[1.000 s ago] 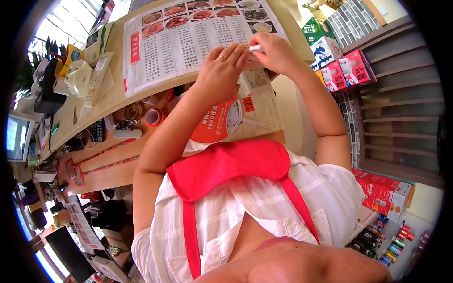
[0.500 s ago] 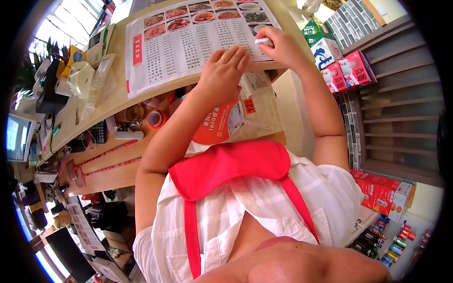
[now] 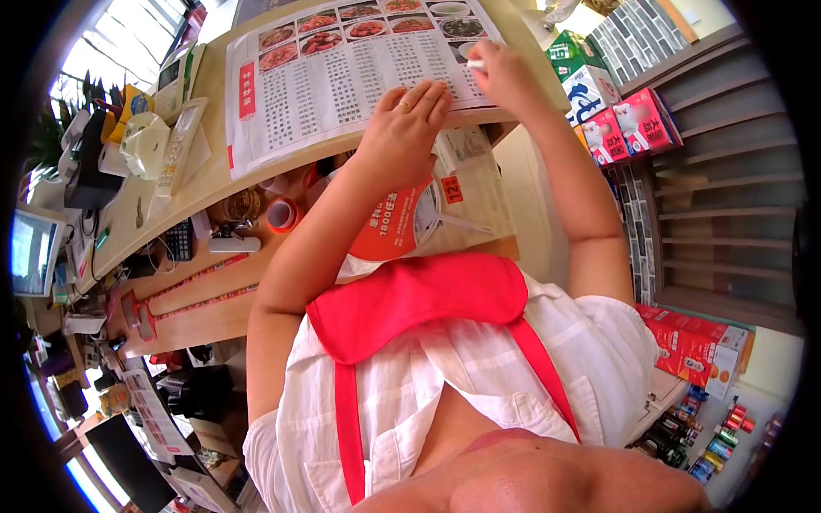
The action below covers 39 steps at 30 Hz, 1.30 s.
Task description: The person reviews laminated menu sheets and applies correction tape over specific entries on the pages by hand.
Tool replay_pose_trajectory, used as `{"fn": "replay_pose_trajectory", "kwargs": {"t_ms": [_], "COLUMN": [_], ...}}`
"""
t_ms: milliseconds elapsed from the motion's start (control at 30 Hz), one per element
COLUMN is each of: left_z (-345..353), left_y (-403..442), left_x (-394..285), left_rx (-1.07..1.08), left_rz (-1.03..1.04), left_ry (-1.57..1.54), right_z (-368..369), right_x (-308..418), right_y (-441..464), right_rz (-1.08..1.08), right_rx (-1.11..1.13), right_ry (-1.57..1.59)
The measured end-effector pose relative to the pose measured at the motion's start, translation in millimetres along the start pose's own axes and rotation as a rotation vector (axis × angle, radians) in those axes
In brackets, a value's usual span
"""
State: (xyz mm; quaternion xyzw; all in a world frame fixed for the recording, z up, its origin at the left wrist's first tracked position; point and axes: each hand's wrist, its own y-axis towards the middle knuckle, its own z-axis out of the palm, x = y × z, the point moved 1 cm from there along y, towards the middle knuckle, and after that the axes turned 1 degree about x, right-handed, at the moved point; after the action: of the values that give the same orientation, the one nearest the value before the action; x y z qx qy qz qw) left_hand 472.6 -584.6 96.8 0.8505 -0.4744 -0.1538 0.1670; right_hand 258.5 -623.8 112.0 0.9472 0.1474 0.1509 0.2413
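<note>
A large printed menu sheet (image 3: pixel 342 94), with food photos along its far side and columns of text below, lies on the wooden counter (image 3: pixel 209 184). My left hand (image 3: pixel 406 124), with a ring on one finger, rests flat on the near right part of the sheet, fingers stretched out. To its right, my right hand (image 3: pixel 513 81) is closed on a small white wad (image 3: pixel 475 65), over the sheet's right edge. The fingers mostly cover the wad, so I cannot tell if it is tissue or cloth.
Below the countertop, a shelf holds a round red fan-like card (image 3: pixel 389 231) and a roll of tape (image 3: pixel 282 215). A pack of tissues (image 3: pixel 144 141) sits at left. Pink boxes (image 3: pixel 629 128) and a green carton (image 3: pixel 573 56) stand at right.
My right hand has shifted slightly up and turned, and less of the white wad shows. My left hand stays flat on the menu sheet.
</note>
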Motion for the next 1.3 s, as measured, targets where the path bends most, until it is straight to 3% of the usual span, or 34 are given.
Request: {"fn": "replay_pose_trajectory", "kwargs": {"t_ms": [133, 333, 533, 633, 733, 867, 933, 1033, 1300], "left_z": [-4.0, -16.5, -8.8, -7.1, -8.7, 11.3, 12.3, 7.1, 6.8], "left_y": [2.4, 16.5, 14.7, 15.9, 16.0, 11.8, 10.0, 9.4, 8.1], "left_x": [0.1, 11.2, 14.7, 16.7, 13.2, 9.2, 5.3, 4.1, 5.8], "left_rx": [-0.001, 0.122, 0.051, 0.096, 0.139, 0.102, 0.093, 0.087, 0.101], "left_rz": [-0.001, -0.03, -0.017, -0.013, -0.047, -0.037, -0.043, -0.037, -0.02], "left_ry": [0.016, -0.098, -0.099, -0.084, -0.028, 0.146, 0.168, 0.145, 0.184], "right_z": [-10.5, 23.4, 30.4, 26.7, 29.7, 31.9, 21.5, 31.4, 28.8], "right_x": [2.4, 1.8, -5.7, 1.4, -0.5, -1.1, 5.0, 0.6, 2.8], "right_y": [31.9, 53.9, 67.1, 59.5, 66.4, 67.6, 62.3, 65.7, 69.4], "right_rz": [0.128, -0.068, 0.023, -0.07, 0.039, -0.002, -0.046, 0.006, -0.005], "right_rx": [0.051, 0.145, 0.129, 0.186, 0.164, 0.138, 0.214, 0.126, 0.18], "right_ry": [0.227, 0.084, -0.043, 0.071, -0.037, -0.031, 0.007, -0.131, -0.085]}}
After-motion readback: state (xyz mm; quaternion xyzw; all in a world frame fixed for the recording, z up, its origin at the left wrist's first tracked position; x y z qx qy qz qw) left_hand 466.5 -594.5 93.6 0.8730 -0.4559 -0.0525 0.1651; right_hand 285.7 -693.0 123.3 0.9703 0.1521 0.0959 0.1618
